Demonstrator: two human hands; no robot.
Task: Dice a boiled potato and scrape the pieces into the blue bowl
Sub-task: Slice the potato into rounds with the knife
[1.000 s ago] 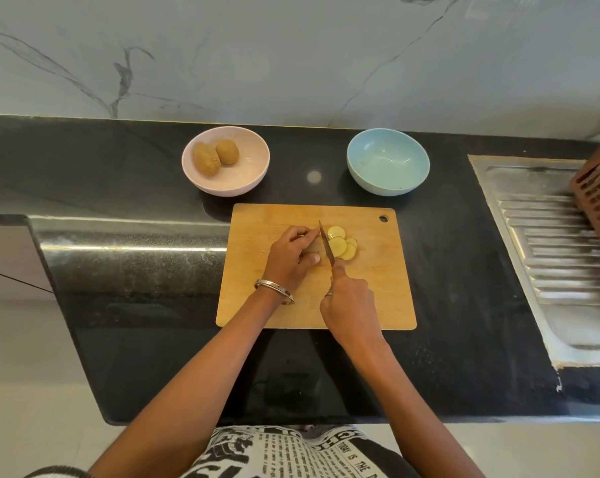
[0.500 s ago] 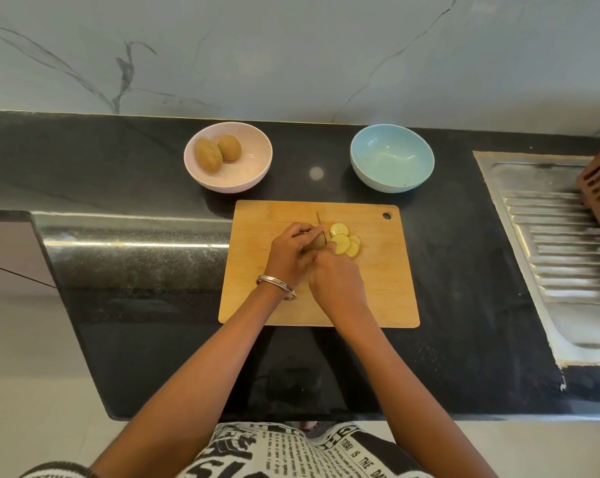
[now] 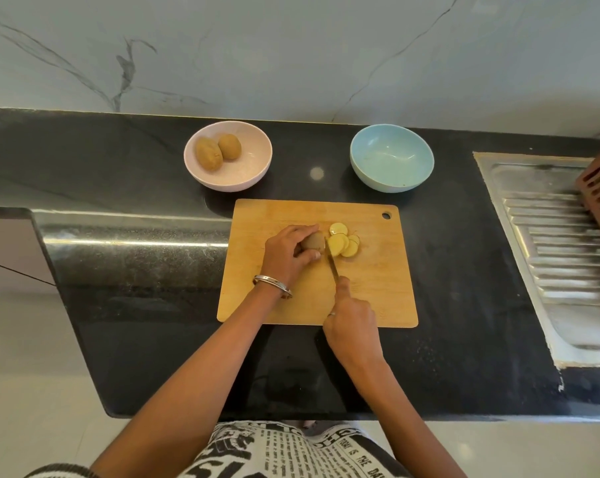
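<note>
Nearest, right hand (image 3: 352, 326) curled round knife (image 3: 332, 260) handle, blade against potato (image 3: 313, 241). Beyond, left hand (image 3: 288, 255) gripping potato on cutting board (image 3: 378, 281), slices (image 3: 343, 242) just beside. Farther back, blue bowl (image 3: 391, 160), well apart.

Brown-skinned potato (image 3: 313, 241) half-sliced on board, yellow rounds (image 3: 343, 240) beside it, blue bowl (image 3: 391, 158) empty behind

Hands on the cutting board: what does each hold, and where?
Left hand grips the uncut potato end from above; right hand holds the knife by its hidden handle.
</note>
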